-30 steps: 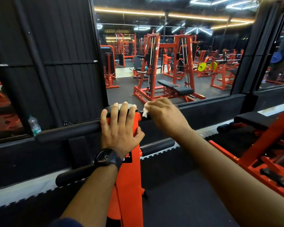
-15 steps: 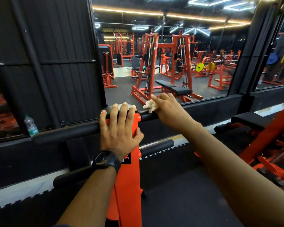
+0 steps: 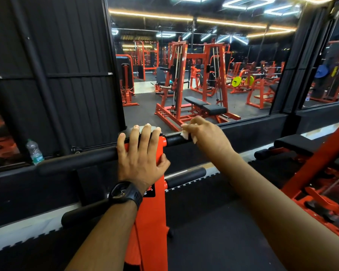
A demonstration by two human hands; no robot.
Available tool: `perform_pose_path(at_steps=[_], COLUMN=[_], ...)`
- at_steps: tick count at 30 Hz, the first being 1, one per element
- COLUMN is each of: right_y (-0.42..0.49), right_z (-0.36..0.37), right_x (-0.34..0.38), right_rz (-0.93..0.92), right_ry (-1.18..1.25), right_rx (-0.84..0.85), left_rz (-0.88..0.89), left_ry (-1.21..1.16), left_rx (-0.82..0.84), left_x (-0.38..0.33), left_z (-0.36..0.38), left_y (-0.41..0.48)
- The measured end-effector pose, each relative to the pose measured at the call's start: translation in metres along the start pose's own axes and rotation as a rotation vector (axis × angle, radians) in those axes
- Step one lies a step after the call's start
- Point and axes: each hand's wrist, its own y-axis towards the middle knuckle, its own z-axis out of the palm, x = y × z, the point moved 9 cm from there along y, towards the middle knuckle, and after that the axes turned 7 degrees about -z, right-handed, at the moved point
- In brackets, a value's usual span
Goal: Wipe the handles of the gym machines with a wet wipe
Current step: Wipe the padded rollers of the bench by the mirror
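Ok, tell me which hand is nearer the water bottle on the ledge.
Left. The left hand rests on the orange post, to the right of the water bottle; the right hand holds the wet wipe on the black handle beyond the post, farther right.

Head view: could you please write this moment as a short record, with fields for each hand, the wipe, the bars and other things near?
left hand: rests flat over the top of the orange post, watch on the wrist
right hand: pinches the wet wipe against the upper padded bar, right of the post
wet wipe: white, crumpled, touching the bar
lower padded bar: untouched
water bottle: stands on the ledge at left
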Motion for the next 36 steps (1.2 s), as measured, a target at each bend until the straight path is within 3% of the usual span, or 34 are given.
perform_pose_path(at_steps=[2, 6, 10, 14, 16, 20, 24, 29, 33, 36], right_y=[-0.005, -0.004, 0.001, -0.003, -0.013, -0.036, -0.053, -0.064, -0.066, -0.074], right_z=[-0.003, 0.004, -0.003, 0.004, -0.001, 0.007, 0.020, 0.029, 0.037, 0.042], right_x=[0.000, 0.027, -0.030, -0.008, -0.022, -0.026, -0.019, -0.037, -0.021, -0.021], right_rz=[0.050, -0.097, 0.126, 0.041, 0.141, 0.419, 0.700, 0.912, 0.871, 0.829], right_ry=[0.024, 0.019, 0.027, -0.023, -0.005, 0.239, 0.679, 0.819, 0.775, 0.848], right_rx=[-0.076, -0.098, -0.120, -0.127, -0.252, -0.449, -0.671, -0.776, -0.729, -0.813], left_rz=[-0.003, -0.001, -0.007, -0.006, -0.004, -0.005, -0.011, -0.009, -0.011, -0.005], left_ry=[-0.003, 0.012, 0.002, 0.004, -0.007, -0.008, -0.016, -0.021, -0.028, -0.025], left_rx=[0.000, 0.000, -0.003, -0.012, -0.013, -0.015, -0.018, -0.010, -0.007, -0.005], left_x=[0.000, 0.000, 0.000, 0.000, -0.001, -0.001, 0.000, 0.000, 0.000, 0.000], left_z=[0.001, 0.000, 0.000, -0.001, -0.002, -0.002, -0.003, -0.003, -0.003, -0.002], left_y=[-0.001, 0.000, 0.000, 0.000, 0.000, 0.000, 0.000, 0.000, 0.000, 0.000])
